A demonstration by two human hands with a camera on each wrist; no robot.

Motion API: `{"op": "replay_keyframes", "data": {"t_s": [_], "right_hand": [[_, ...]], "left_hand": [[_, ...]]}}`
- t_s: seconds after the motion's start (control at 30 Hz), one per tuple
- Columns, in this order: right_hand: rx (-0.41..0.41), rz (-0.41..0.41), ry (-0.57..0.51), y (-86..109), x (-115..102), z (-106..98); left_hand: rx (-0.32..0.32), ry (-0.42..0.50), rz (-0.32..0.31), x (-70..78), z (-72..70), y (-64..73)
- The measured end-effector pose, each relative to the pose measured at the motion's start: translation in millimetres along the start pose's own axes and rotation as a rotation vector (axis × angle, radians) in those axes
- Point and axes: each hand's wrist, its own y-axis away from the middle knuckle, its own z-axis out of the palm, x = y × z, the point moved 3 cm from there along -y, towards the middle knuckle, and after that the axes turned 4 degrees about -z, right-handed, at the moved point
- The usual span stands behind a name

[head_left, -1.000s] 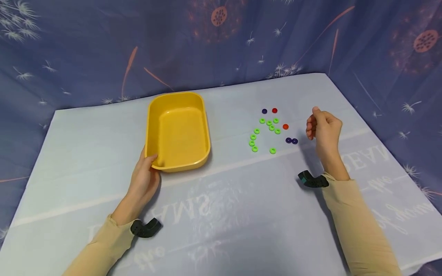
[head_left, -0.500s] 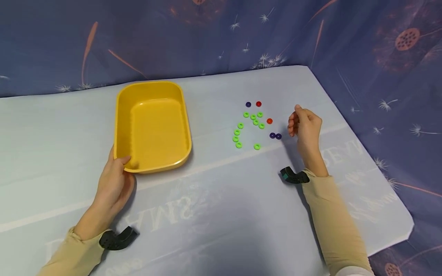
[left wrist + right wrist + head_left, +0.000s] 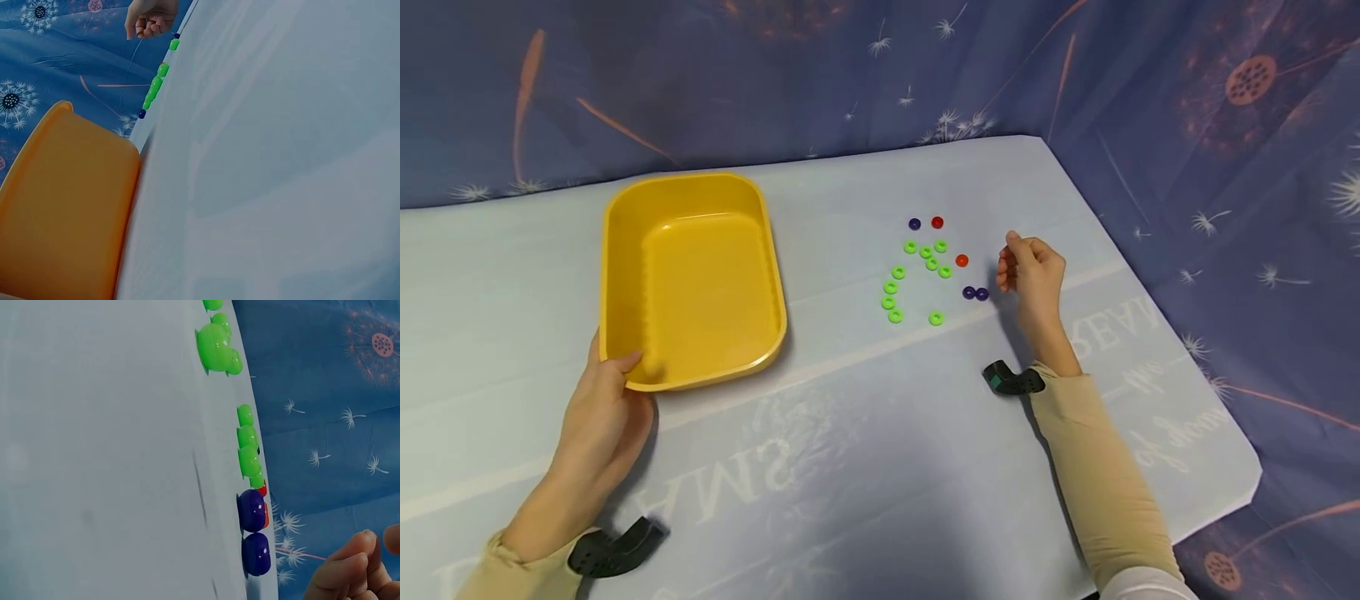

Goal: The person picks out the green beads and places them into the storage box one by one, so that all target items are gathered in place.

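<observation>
Left hand (image 3: pixel 602 412) around tub rim (image 3: pixel 722 378), right hand (image 3: pixel 1036 271) half-curled, seemingly empty

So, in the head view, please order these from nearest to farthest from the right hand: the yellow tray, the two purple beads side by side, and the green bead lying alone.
1. Two purple beads: just left of the right hand.
2. Green bead: farther left, nearer the person.
3. Yellow tray: farthest left, gripped by the left hand.

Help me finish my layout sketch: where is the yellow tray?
The yellow tray is in the head view's left half, left of the green rings, with the left hand holding its near-left corner.
</observation>
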Motion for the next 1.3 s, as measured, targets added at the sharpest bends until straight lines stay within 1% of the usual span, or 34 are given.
{"op": "replay_keyframes", "data": {"t_s": [0.2, 0.27, 0.33, 0.4, 0.57, 0.6, 0.77, 0.83, 0.93, 1.13, 1.3], "right_hand": [[-0.033, -0.008, 0.012, -4.3, 3.1, 0.9], [-0.051, -0.01, 0.038, -7.6, 3.2, 2.1], [-0.078, -0.014, 0.074, -11.5, 2.9, 4.2], [-0.115, -0.025, 0.134, -15.5, 1.9, 7.0], [-0.243, -0.062, 0.303, -27.7, -1.4, 18.0], [-0.274, -0.063, 0.318, -30.4, -1.6, 20.4], [-0.384, -0.03, 0.39, -42.5, 0.9, 29.5], [-0.41, -0.004, 0.414, -46.3, 2.7, 31.7], [-0.438, 0.026, 0.431, -51.5, 5.9, 34.1], [-0.48, 0.068, 0.445, -57.3, 11.1, 36.0], [-0.504, 0.075, 0.491, -59.2, 14.4, 37.9]], "left_hand": [[0.0, 0.021, -0.003, -1.7, -4.3, -1.4], [0.003, 0.026, -0.008, -2.3, -5.7, -2.0], [-0.001, 0.036, -0.009, -2.0, -6.3, -2.1], [-0.003, 0.032, -0.013, -1.4, -6.6, -1.8], [-0.009, 0.065, -0.011, -0.8, -6.2, -3.2], [-0.012, 0.078, -0.007, -0.9, -6.2, -3.6], [-0.024, 0.125, -0.003, -2.6, -6.8, -5.8], [-0.034, 0.139, -0.003, -3.2, -7.0, -6.1], [-0.043, 0.143, 0.0, -3.6, -7.3, -6.1], [-0.039, 0.131, -0.004, -4.4, -8.6, -6.5], [-0.039, 0.148, -0.003, -4.3, -9.0, -7.0]]}}
